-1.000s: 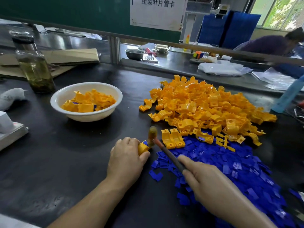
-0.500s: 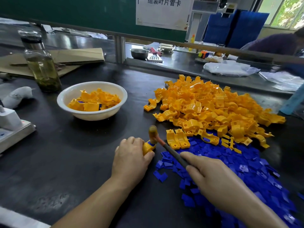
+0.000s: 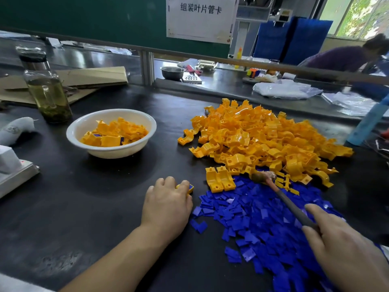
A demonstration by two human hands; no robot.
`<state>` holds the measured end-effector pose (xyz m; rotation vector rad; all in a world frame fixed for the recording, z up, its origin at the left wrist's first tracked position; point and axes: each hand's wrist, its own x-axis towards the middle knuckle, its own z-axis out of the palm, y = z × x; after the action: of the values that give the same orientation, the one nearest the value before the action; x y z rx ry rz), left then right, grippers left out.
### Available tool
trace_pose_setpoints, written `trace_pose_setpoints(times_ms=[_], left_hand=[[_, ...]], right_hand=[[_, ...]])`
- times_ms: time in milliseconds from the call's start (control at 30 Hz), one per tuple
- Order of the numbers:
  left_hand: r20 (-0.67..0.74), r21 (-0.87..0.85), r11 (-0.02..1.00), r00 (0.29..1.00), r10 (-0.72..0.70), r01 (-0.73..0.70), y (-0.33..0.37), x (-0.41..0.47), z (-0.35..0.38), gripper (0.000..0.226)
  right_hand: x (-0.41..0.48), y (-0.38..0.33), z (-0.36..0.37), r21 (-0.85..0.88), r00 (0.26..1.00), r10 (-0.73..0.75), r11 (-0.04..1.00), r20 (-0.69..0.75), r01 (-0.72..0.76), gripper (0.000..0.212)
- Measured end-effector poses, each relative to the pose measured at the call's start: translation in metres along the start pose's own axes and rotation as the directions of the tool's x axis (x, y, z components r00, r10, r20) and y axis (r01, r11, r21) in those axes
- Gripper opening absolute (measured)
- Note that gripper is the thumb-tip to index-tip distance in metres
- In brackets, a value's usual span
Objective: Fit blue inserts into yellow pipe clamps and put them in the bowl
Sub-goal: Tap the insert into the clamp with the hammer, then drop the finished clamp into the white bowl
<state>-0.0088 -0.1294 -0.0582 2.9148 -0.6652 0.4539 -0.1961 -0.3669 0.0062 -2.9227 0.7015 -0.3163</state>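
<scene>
Here the left hand (image 3: pixel 168 205) lies knuckles-up on the dark table (image 3: pixel 84 207), fingers curled over one yellow clamp (image 3: pixel 189 192) and pinning it down. A blue insert (image 3: pixel 191 186) shows at the clamp's end, just past the fingertips. The right hand (image 3: pixel 341 247) is wrapped round the handle of a small hammer (image 3: pixel 286 200). Its head sits ahead of that hand, where the two heaps meet; whether it touches them I cannot tell.

The clamp looks like light, stiff moulded plastic, smooth enough to skid, so it is best gripped by its flat sides with the insert's end left bare. The loose blue inserts (image 3: pixel 263 224), spread between the hands and under the right one, seem thin, flat and apt to slide.

Ahead and to the left of the left hand stands the white bowl (image 3: pixel 113 152), about half full with its load of yellow clamps (image 3: pixel 113 133), a few showing blue. The heap of bare clamps (image 3: pixel 263 140) lies ahead of the right hand. Beyond the bowl, a glass bottle (image 3: pixel 47 89) holds greenish liquid with leaves at the bottom.
</scene>
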Motion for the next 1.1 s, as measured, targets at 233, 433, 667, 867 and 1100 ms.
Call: trace_pose_setpoints(times_ms=[233, 433, 667, 867, 1100], left_hand=[[0.455, -0.696, 0.487, 0.849, -0.269, 0.527, -0.018, 0.045, -0.030, 0.033], [0.482, -0.755, -0.626, 0.810, -0.333, 0.192, -0.065, 0.099, -0.078, 0.041], [0.418, -0.861, -0.408, 0.879, -0.228, 0.304, -0.044, 0.097, -0.055, 0.058], [0.263, -0.520, 0.846, 0.921, 0.288, -0.116, 0.018, 0.058, -0.002, 0.061], [0.212, -0.314, 0.919, 0.926, 0.312, -0.238, 0.030, 0.058, -0.003, 0.028]], right_hand=[[0.006, 0.019, 0.004, -0.146, 0.998, 0.055, 0.988, 0.029, -0.050, 0.049], [0.007, -0.017, -0.005, -0.097, 0.990, -0.120, 0.987, 0.077, 0.127, 0.047], [0.023, -0.064, 0.019, -0.076, 0.921, -0.277, 0.948, 0.274, 0.308, 0.063], [0.042, -0.079, 0.033, -0.149, 0.903, -0.264, 0.933, 0.338, 0.328, 0.040], [0.044, -0.069, 0.041, -0.047, 0.928, -0.328, 0.939, 0.177, 0.341, 0.023]])
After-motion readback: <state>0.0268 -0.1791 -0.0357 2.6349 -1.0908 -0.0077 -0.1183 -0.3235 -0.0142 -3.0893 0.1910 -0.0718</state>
